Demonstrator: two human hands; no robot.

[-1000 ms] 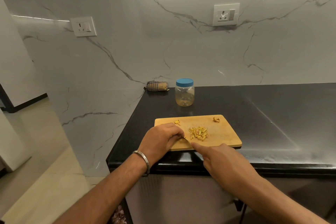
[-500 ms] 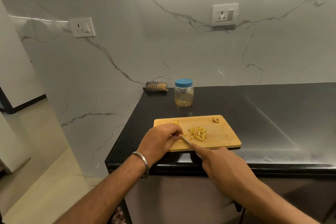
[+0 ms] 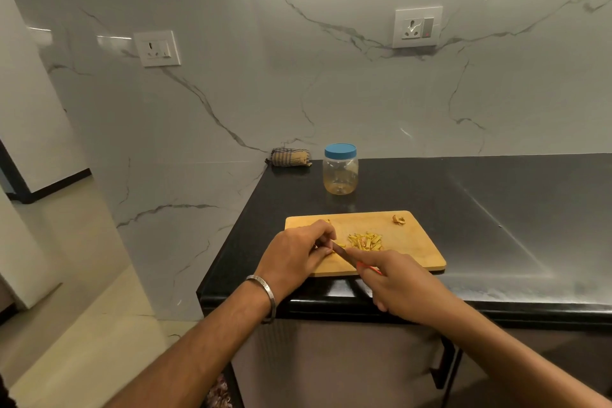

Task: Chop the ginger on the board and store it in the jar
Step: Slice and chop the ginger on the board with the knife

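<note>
- Comparing with the frame half a second back, the knife [image 3: 344, 253] now shows more of its blade, angled up and left toward the left hand [image 3: 298, 253], and a red strip of its handle shows by the right fingers.
- The left hand has stayed on the near left part of the wooden cutting board [image 3: 414, 252], fingers curled down over a small ginger piece [image 3: 341, 245] at the knife tip; how firmly it pinches is hard to tell.
- The right hand [image 3: 400, 285] still grips the knife, forefinger stretched along the blade's back, the other fingers wrapped around the handle.
- The pile of chopped ginger [image 3: 366, 240] lies mid-board, just right of the blade, much as before.
- One peel scrap [image 3: 398, 219] sits at the board's far right corner; another bit near the far left edge is mostly hidden behind the left knuckles.
- One clear jar [image 3: 340, 172] with a blue lid [image 3: 340, 151] stands closed on the black counter [image 3: 496, 209], behind the board and apart from it.
- One folded cloth [image 3: 289, 157] lies at the counter's back left corner against the marble wall.
- Two wall sockets: one left [image 3: 157, 48], one right [image 3: 417, 26].
- One metal bangle [image 3: 265, 291] rings the left wrist.
</note>
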